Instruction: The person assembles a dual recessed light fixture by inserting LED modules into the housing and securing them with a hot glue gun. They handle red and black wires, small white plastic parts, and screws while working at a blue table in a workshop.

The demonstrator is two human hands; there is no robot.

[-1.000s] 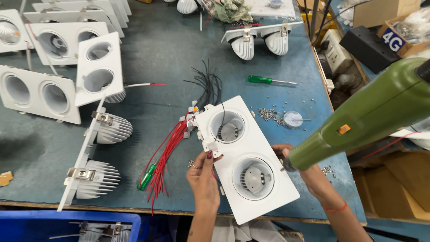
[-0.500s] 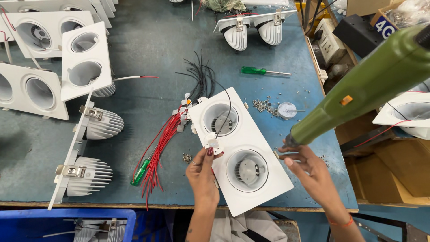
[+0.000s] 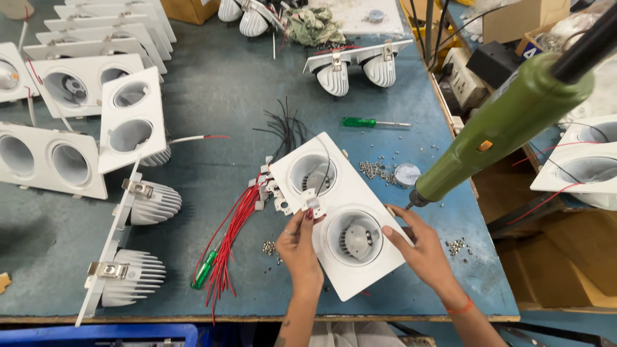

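Both hands work on a white double lamp frame [image 3: 340, 215] lying tilted on a blue-grey workbench [image 3: 212, 109]: the left hand [image 3: 299, 247] pinches a small white bracket [image 3: 313, 203] on the strip between the frame's two round openings, while the right hand [image 3: 418, 247] rests spread against the frame's right edge, thumb on its white face. Just above the right hand hangs a green electric screwdriver [image 3: 501, 128], its tip pointing down close to the frame's edge; whether it touches cannot be told. Left of the frame lie a bundle of red wires [image 3: 228, 247], a few loose white brackets and a small green screwdriver [image 3: 204, 270]; black wires [image 3: 286, 128] fan out behind it. Loose screws [image 3: 373, 170] lie scattered beside a round tin lid [image 3: 407, 174] near the frame's upper right, with another green-handled screwdriver [image 3: 366, 122] farther back. More white frames [image 3: 90, 83] and ribbed lamp bodies [image 3: 138, 276] crowd the bench's left side, well apart from the hands.
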